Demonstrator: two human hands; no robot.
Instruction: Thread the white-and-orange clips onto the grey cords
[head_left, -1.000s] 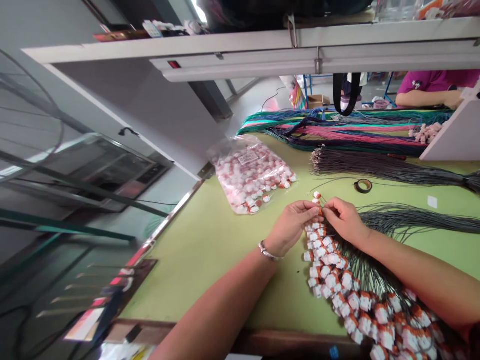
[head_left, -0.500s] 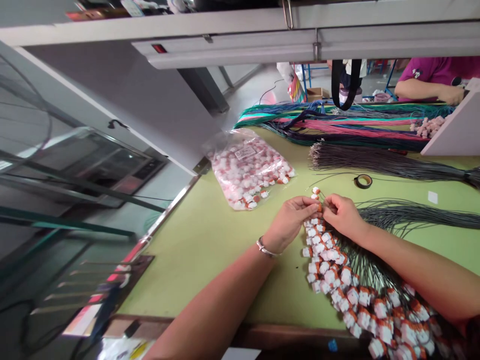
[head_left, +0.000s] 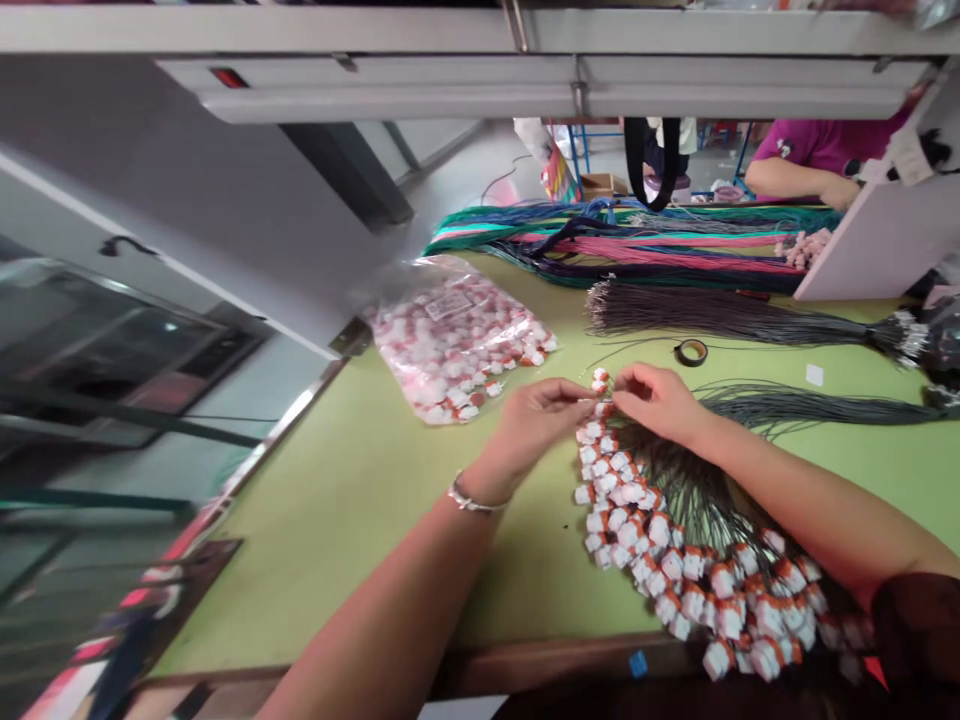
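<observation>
My left hand [head_left: 541, 415], with a bracelet on its wrist, has thumb and fingers pinched on a small white-and-orange wire connector [head_left: 602, 409]. Facing it, my right hand [head_left: 658, 402] is closed in a pinch beside that connector; what lies between its fingertips is too small to make out. Another connector [head_left: 599, 378] shows just beyond the fingertips. Below both hands spreads a pile of white-and-orange connectors [head_left: 630, 492] on thin black wires [head_left: 694, 485], running down to the table's front edge. The right forearm passes over part of the wires.
A clear plastic bag of connectors [head_left: 457, 340] lies left of my hands. Farther back are a dark wire bundle [head_left: 720, 312], a black tape roll [head_left: 691, 352] and coloured wires [head_left: 525, 235]. A light fixture [head_left: 450, 90] hangs above. Another person's arm [head_left: 802, 180] shows at back right.
The view has swung right, so everything sits farther left in it. Both hands keep nearly the same place at the pile's far end, with the fingertips slightly farther apart.
</observation>
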